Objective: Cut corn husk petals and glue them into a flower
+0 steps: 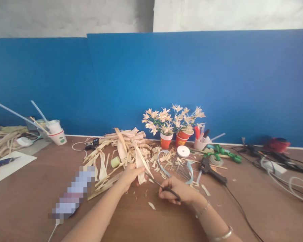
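My left hand [130,175] is closed on a long, pale strip of dried corn husk [138,158], held upright over the table. In my right hand [175,191] is a pair of dark-handled scissors [169,191], its blades pointing up and left at the lower edge of the strip. Whether the blades are parted is hard to tell. Just behind my left hand lies a heap of dried husks [121,141], with a pale green roll of tape [115,162] at its front. Small cut scraps [152,205] lie on the table below the hands.
Paper cups [166,141] with husk flowers [164,117] stand at the back. A glue gun [212,171] with a trailing cord, a white spool [183,151] and green stems [218,152] lie to the right. A pixelated object [74,195] sits left of my left arm. Cables [290,181] fill the far right.
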The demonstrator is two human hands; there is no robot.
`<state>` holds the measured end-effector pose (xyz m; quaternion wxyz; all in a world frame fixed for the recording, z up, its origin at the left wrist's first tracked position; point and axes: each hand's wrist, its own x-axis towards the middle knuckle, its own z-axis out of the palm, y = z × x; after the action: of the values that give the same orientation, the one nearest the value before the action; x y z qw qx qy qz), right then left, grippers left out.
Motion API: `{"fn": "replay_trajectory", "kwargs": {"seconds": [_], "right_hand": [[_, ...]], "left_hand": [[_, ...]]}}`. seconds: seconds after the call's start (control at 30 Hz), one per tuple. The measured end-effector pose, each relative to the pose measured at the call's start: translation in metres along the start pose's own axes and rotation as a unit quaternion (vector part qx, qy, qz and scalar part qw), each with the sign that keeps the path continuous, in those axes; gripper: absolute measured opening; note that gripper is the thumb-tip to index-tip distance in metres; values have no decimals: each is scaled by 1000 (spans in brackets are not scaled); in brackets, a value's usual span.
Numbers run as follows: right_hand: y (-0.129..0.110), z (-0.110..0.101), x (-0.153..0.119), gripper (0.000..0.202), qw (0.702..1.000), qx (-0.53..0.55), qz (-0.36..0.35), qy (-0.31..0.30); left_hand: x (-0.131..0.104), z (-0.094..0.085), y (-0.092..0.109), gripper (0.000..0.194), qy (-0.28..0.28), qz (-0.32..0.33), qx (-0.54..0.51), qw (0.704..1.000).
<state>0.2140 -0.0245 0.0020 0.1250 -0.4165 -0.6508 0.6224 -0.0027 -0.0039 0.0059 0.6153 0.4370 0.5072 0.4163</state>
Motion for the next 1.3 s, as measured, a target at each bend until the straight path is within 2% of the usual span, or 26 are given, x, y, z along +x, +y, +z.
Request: {"fn": "replay_trajectory", "kwargs": {"seconds": [0.2,0.33,0.47,0.53,0.63,0.73,0.83,1.07,1.2,1.3], "right_hand": [[0,-1,0,26,1000,-2,19,4],[-1,-3,-4,27,1000,14,19,8],[1,-8,-11,31,994,99,-36,18],[4,-11,-14,34,982,157,-95,51],[8,-16,-13,36,953,221,-159,133],[9,-19,-9,36,936,249,-164,189],[7,-19,-7,38,933,254,-154,204],[0,-15,-5,42,937,215,-125,246],[4,-15,6,45,940,86,-72,323],[8,-14,10,45,907,-56,-52,413]], "left_hand": [[2,-1,-1,20,7,3,-9,1000],[6,-5,-2,18,55,42,-27,997],[7,-8,3,19,100,53,-63,992],[7,-9,5,20,105,52,-78,990],[7,-11,5,22,103,58,-73,990],[10,-11,3,21,120,72,-79,987],[13,-10,2,22,136,79,-95,983],[12,-11,1,29,186,88,-52,977],[19,-18,-3,28,224,126,-30,966],[29,-28,-10,37,265,165,28,950]]}}
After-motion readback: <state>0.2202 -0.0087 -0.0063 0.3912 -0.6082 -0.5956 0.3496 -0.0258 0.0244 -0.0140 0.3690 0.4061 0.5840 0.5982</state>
